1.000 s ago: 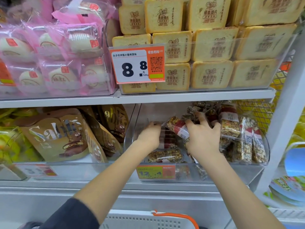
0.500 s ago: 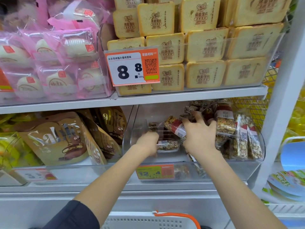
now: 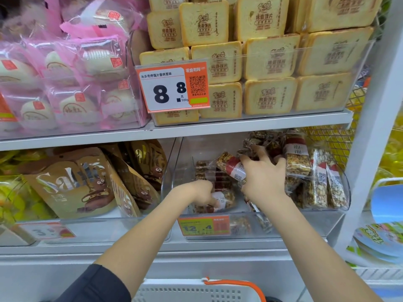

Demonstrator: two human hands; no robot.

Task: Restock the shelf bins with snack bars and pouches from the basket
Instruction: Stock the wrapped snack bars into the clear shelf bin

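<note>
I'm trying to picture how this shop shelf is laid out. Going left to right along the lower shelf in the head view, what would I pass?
Yellow packets → gold-brown cookie pouches → left hand on a snack bar → right hand holding another bar → upright nut bars.

- A retail shop, seen at a snack aisle: white metal shelves stacked one above another and filled with packaged food.
- Clear plastic bins line the front edge of each shelf, each holding many identical packs.
- An orange and white price tag with a large "8.8", Chinese text and a QR code is clipped to the upper right bin.
- A second price tag reading "12.4" hangs on the lower bin of nut bars.
- Toast-slice packs, pink-wrapped buns and brown pouches sit in rows.
- A white shopping basket with an orange handle shows at the bottom edge.
</note>
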